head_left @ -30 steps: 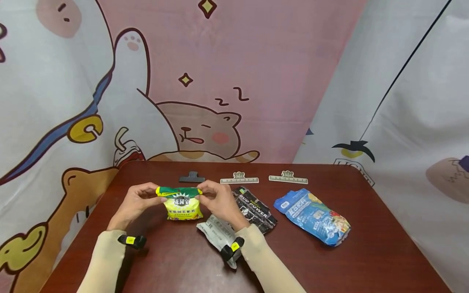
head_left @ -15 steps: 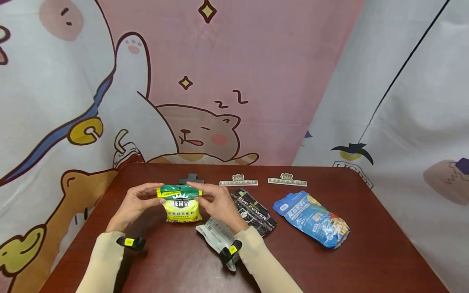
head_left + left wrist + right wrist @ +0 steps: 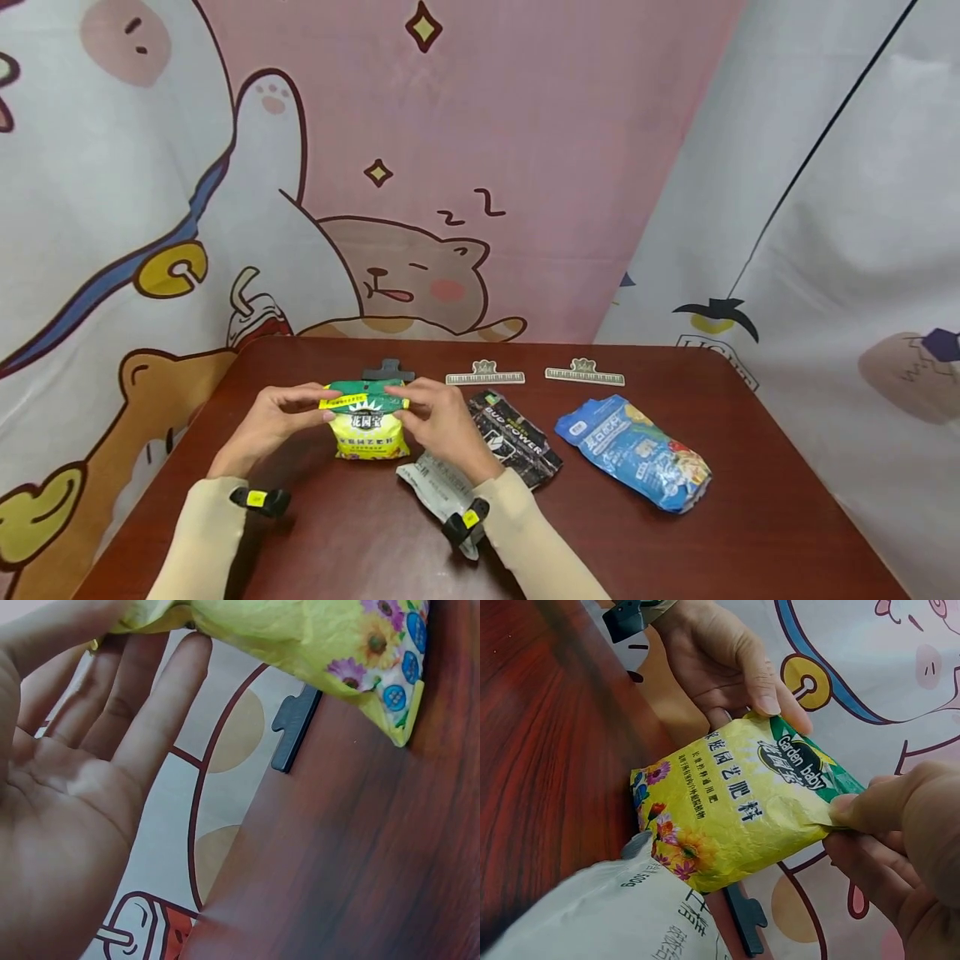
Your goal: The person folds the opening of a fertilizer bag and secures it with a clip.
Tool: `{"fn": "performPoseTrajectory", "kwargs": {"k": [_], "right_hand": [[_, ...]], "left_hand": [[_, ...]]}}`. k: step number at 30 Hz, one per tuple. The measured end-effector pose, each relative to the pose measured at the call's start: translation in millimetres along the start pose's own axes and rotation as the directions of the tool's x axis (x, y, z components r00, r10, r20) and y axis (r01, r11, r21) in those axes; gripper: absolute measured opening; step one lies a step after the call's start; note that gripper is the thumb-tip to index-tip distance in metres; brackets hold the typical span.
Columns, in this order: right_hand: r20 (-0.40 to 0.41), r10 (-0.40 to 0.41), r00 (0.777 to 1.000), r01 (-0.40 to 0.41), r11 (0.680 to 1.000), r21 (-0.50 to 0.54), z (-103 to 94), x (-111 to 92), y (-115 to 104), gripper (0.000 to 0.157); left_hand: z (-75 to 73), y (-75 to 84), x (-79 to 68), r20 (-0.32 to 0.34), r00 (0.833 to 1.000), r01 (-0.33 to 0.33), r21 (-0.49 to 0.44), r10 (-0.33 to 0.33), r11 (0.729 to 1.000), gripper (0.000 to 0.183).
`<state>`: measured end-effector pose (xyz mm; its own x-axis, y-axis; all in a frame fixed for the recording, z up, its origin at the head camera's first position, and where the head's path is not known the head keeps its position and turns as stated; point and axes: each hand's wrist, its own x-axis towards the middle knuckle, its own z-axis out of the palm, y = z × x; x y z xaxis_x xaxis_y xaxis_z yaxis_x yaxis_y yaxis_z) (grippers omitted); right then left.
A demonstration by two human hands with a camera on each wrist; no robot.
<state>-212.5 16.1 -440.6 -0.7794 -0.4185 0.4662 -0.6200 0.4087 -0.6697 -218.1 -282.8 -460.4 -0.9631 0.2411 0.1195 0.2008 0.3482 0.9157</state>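
- Head view: a dark red-brown table [image 3: 337, 542], glossy with faint grain, fills the lower part.
- Behind it hangs a cloth backdrop [image 3: 562, 167], pink and white, printed with cartoon animals, stars and a yellow bell on a blue collar; soft creases show at its right side.
- Along the table's far side lie a black clip [image 3: 388, 372], a middle clip [image 3: 485, 375] and a right clip [image 3: 585, 373]; the last two are pale, with piano-key bars.
- A grey packet [image 3: 435, 492] lies partly under the right forearm, next to a black packet [image 3: 517, 437] marked "BUD POWER". A blue packet [image 3: 637, 454] lies slanted farther right.
- The bag [image 3: 369, 437] is between the two hands, left of the packets and in front of the black clip; whether its base touches the table I cannot tell.
- It is bright yellow and plump, lightly wrinkled, with a green band at the top, "Garden baby" on a dark oval, Chinese lettering, and pink and orange flowers by the bottom.
- Left hand [image 3: 258, 429]: thumb and fingers pinch the bag's upper left corner.
- Right hand [image 3: 448, 429]: thumb and fingers pinch the upper right corner.
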Motion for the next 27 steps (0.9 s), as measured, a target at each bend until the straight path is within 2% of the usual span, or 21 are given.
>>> {"fn": "performPoseTrajectory", "kwargs": {"k": [10,16,20,27], "right_hand": [[-0.007,0.023,1.0,-0.024,0.999,-0.035,1.0,0.7,1.5,0.035],[0.041,0.065,0.997,-0.063,0.997,-0.035,1.6,0.0,1.6,0.032],[0.072,0.074,0.995,-0.07,0.996,-0.054,1.9,-0.4,1.8,0.028],[0.077,0.092,0.993,-0.085,0.992,-0.089,1.4,-1.0,2.0,0.022]], "left_hand": [[0.0,0.3,2.4,0.027,0.998,0.048,0.038,-0.049,0.998,0.041],[-0.5,0.4,1.7,0.026,0.997,0.076,0.078,-0.078,0.994,0.035],[-1.0,3.0,1.4,0.023,0.996,0.079,0.088,-0.081,0.993,0.033],[-0.2,4.3,2.7,0.016,0.998,0.066,0.114,-0.068,0.991,0.026]]}}
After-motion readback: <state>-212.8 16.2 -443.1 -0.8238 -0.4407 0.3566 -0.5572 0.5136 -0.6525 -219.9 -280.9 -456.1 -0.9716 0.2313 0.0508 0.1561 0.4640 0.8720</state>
